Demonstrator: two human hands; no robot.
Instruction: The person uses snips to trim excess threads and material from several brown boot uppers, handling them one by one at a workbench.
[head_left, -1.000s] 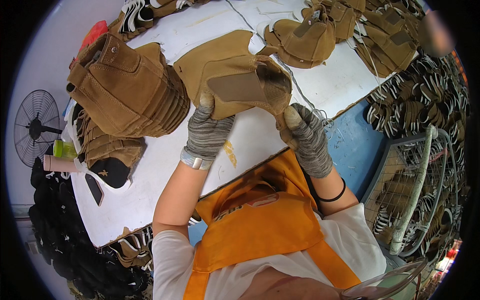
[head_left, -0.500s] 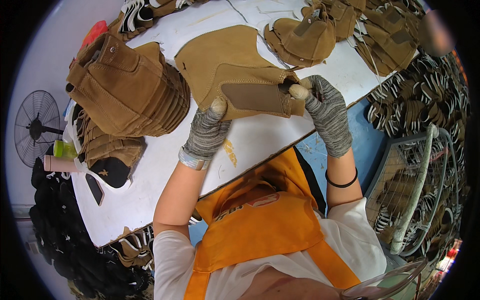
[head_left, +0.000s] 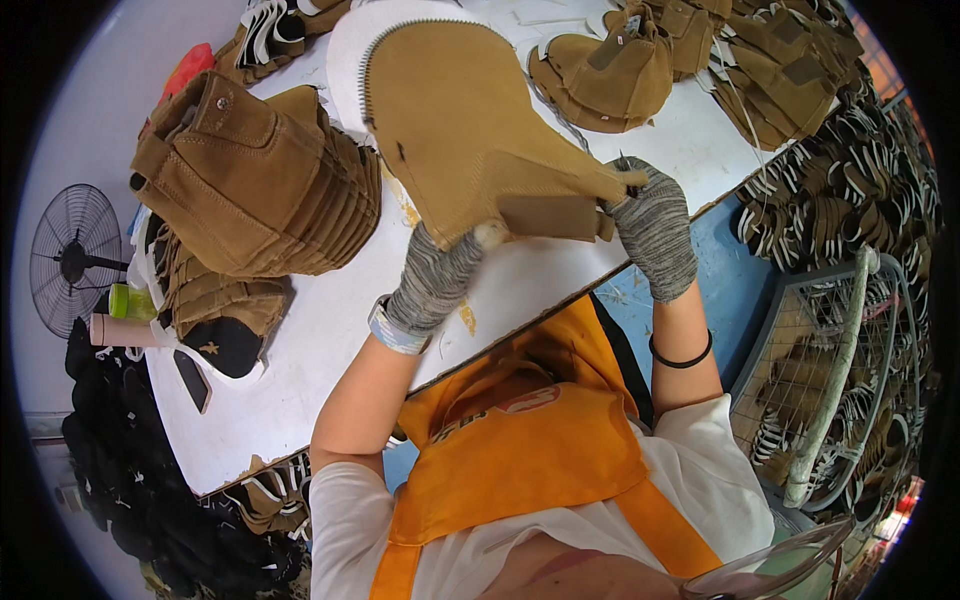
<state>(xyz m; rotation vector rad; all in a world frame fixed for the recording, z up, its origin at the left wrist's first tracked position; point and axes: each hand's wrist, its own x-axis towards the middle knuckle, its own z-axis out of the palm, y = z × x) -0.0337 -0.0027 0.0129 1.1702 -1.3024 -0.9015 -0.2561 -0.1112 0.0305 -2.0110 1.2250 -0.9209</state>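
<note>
- Left hand [head_left: 437, 285] pinches the tan boot upper [head_left: 450, 110] beside its side panel; right hand [head_left: 652, 228] pinches its collar end, over the white table [head_left: 270, 410], toward the near edge
- A tall stack of brown uppers [head_left: 245, 180] stands toward the table's left edge, just beside the held piece
- Most left fingers are hidden beneath the upper
- Right of the table, a wire basket [head_left: 760, 335] holds brown pieces [head_left: 795, 375], too jumbled to count

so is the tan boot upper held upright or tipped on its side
Tipped on its side: the tan boot upper shows its brown side panel to the camera, one end at the right hand.
</note>
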